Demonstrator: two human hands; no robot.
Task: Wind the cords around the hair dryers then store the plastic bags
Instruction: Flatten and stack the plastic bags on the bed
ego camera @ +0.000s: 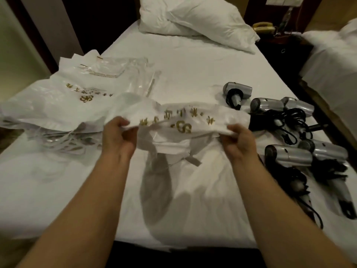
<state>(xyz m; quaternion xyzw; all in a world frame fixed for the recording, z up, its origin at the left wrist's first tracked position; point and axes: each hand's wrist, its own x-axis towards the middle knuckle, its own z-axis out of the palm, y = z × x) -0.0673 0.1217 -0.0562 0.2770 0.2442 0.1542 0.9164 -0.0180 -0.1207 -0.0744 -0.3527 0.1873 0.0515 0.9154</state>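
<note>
- Holding: left hand and right hand are each pinching one end of a white plastic bag with gold print, keeping it stretched above the bed sheet.
- Lying crosswise: the bag's long axis is running left to right between the hands, lower part hanging toward the person.
- Waiting left: the pile of flattened printed bags is sitting nearer the left hand, likely the bag's destination.
- Resting right: the grey hair dryers with dark cords are sitting just beside the right hand.

Head view, looking down

One head-worn camera faces forward and down, close over the bed, toward the pillow.
</note>
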